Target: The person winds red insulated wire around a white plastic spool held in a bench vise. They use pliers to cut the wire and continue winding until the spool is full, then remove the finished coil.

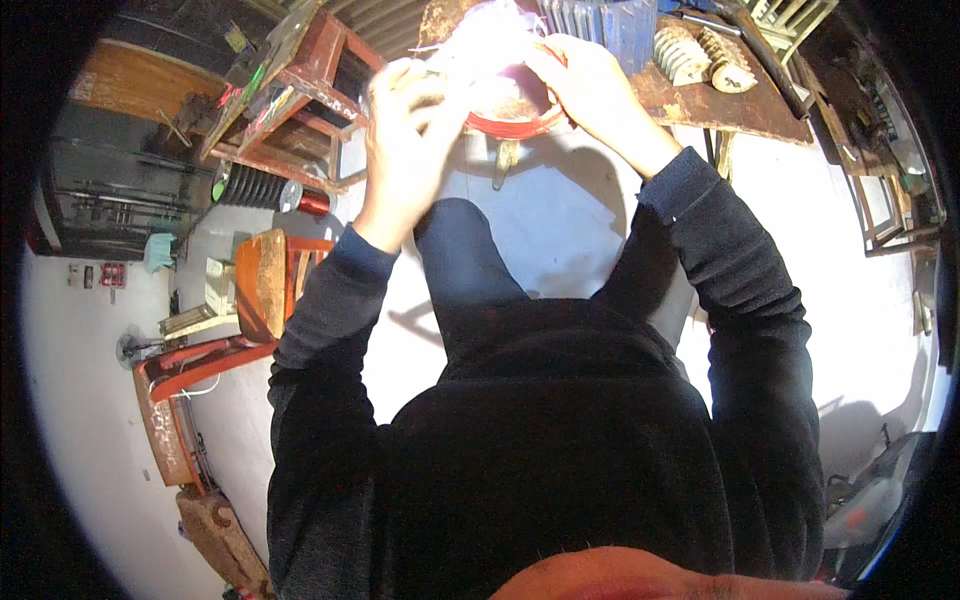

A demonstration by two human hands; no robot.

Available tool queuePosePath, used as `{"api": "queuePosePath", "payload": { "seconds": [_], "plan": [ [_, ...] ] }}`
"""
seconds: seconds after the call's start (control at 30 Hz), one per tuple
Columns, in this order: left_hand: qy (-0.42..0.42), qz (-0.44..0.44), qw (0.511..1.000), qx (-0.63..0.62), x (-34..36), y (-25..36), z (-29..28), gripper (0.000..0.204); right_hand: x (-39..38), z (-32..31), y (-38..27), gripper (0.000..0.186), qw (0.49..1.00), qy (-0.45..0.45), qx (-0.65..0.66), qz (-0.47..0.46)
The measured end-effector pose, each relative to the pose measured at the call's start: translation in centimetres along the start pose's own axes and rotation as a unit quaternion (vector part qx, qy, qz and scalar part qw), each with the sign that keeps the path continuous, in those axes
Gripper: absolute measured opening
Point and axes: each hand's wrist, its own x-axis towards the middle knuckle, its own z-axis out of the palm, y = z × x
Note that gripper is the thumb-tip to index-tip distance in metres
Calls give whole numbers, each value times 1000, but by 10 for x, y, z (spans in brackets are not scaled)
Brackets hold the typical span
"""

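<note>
A ring-shaped bundle of red-brown wire [515, 128] sits at the near edge of the worktable, in front of me. Strong glare whitens its upper part and whatever lies there, so details are lost. My left hand [408, 130] is raised at its left side, fingers curled and thumb toward the glare; what they pinch, if anything, cannot be made out. On the right side, my right hand [590, 90] has its fingers closed against the wire bundle, and a red strand shows beside them. A thin pale strand sticks out near the left fingertips.
On the worktable [770, 115] stand a blue ribbed housing [605, 30], two pale grooved blocks [682, 55] and a dark-handled tool [778, 65]. A red wooden stool [320, 75], a black ribbed spool [250, 188] and an orange-brown chair [262, 285] are at the left.
</note>
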Motion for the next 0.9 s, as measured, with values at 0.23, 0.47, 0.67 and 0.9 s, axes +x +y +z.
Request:
{"api": "queuePosePath", "payload": {
  "seconds": [0.23, 0.47, 0.67, 0.9],
  "plan": [
    [-102, -170, 949, -246, -10, -27, 52, 19, -39, -21, 10, 44, 998, -25, -3, -65],
    [-127, -357, 769, -515, -59, -28, 96, 24, -91, -52, -1, 85, 973, -133, -148, -117],
    [-77, -448, 663, -595, -81, -45, 101, 15, -109, -1, -11, 91, 944, -187, -230, -142],
    [-120, -368, 705, -595, -70, -60, 80, 27, -90, 19, 14, 84, 954, -227, -189, -54]
  ]
}}
